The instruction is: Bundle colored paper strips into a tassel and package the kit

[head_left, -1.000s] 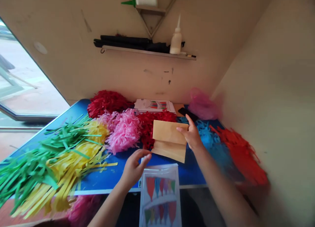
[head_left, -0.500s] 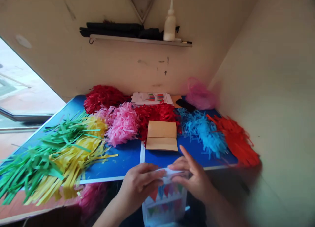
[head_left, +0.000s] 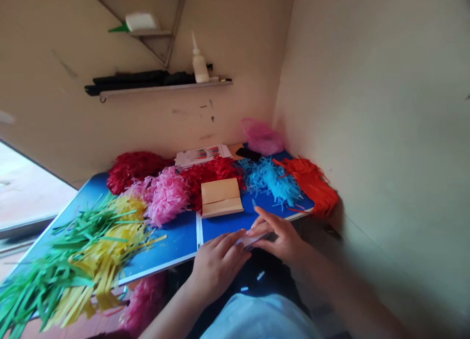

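At the table's front edge, my left hand (head_left: 220,260) is closed on one side of a folded white sheet or packet (head_left: 246,240), seen nearly edge-on. My right hand (head_left: 279,235) pinches its other side, with the index finger raised. A small pale strip (head_left: 254,203) shows at that fingertip. Just beyond the hands, a folded tan card (head_left: 221,197) stands partly open on the blue table (head_left: 176,241). Two small white scraps, one scrap (head_left: 260,276) and another scrap (head_left: 244,289), lie below the hands over my dark-clothed lap.
Shredded tassel bunches spread across the table: green (head_left: 77,231), yellow (head_left: 113,246), pink (head_left: 171,194), red (head_left: 137,170), blue (head_left: 273,180) and orange (head_left: 312,184). Behind them lie a printed sheet (head_left: 203,155), a black phone (head_left: 248,154) and a pink bag (head_left: 264,138). A shelf (head_left: 165,88) holds a bottle (head_left: 200,67).
The view has swung right, so the table shifts left. The packet's printed coloured tassels, visible before, are now turned out of sight. The scraps and pale shirt below have come into view.
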Available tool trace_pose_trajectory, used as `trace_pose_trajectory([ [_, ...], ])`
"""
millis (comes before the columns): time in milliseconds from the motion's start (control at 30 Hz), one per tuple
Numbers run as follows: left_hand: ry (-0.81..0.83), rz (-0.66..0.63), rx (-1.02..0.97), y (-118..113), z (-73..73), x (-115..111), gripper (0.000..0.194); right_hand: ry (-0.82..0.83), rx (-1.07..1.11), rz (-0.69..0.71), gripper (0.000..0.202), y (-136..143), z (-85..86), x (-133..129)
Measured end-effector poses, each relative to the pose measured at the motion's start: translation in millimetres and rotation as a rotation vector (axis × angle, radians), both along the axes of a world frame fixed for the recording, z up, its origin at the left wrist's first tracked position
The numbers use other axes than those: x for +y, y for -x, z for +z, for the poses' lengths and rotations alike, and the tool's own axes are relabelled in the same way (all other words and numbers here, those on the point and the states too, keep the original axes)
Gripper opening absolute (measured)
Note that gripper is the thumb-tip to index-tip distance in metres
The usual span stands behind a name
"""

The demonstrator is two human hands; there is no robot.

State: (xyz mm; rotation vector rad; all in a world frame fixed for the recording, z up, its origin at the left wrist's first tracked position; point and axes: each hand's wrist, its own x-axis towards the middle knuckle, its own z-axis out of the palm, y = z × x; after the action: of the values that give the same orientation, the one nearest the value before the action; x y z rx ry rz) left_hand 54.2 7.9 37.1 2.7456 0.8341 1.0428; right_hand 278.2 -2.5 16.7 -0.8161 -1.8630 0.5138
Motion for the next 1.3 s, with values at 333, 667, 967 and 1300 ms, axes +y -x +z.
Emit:
trace_pose_trajectory([
  [333,-0.044,-0.054,-0.077,-4,9.5,26,0.041,0.259,0.529,-0.025,0.095,-16,-9.2,13],
  [667,0.034,-0.016,-0.061,-14,6.5,20,0.048,0.225,0.472,-0.009,0.089,-27,-15.4,14],
  [967,-0.219,0.064,-0.040,-9,6.2,5,0.040,0.036,0.572,-0.304,0.074,-25,4.6,-9],
  [1300,-0.262,0.020,-0.019,-3,-7.4,1,0.035,0.163,0.653,-0.269,0.067,5,-22.8,-12],
])
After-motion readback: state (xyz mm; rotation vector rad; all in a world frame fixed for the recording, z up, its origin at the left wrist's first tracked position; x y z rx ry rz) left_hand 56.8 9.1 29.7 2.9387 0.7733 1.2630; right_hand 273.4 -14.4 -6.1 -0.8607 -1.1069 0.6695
